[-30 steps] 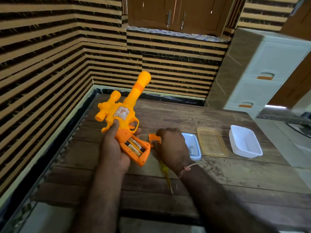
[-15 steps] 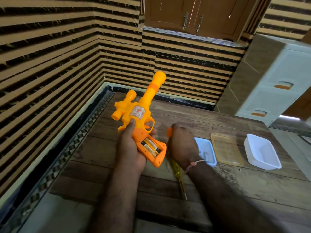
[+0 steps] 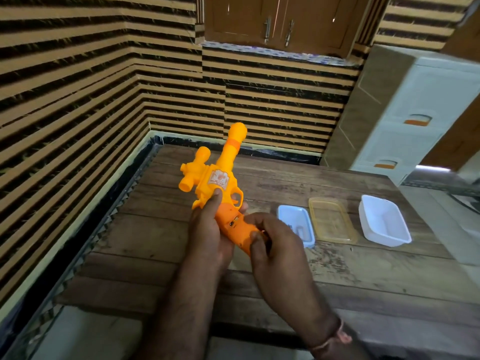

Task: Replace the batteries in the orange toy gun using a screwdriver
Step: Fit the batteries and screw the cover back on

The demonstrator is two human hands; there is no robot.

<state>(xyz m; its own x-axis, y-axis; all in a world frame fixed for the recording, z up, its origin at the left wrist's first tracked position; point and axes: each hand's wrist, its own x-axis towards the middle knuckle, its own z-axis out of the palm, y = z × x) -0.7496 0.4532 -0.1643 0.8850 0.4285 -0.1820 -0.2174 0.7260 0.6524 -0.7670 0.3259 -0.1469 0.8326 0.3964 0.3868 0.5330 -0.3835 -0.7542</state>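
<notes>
The orange and yellow toy gun (image 3: 223,178) is held above the wooden table (image 3: 285,183), barrel pointing away from me. My left hand (image 3: 207,227) grips it at the trigger and upper grip, thumb laid on the body. My right hand (image 3: 278,245) curls round the butt of the grip, with its fingers and thumb on the orange battery cover (image 3: 235,227). The cover lies over the compartment, and a small dark gap shows at its upper end. No batteries show. The screwdriver is not visible.
Three containers sit in a row on the table to the right: a pale blue tray (image 3: 285,210) holding small items, a clear yellow lid (image 3: 330,222) and a white tub (image 3: 384,222). A white drawer cabinet (image 3: 415,100) stands behind them. Striped walls close the left and back.
My right hand moved left from beside the gun onto its grip. The open compartment with two batteries is now covered by the orange cover. The screwdriver that hung from my right hand is out of sight.
</notes>
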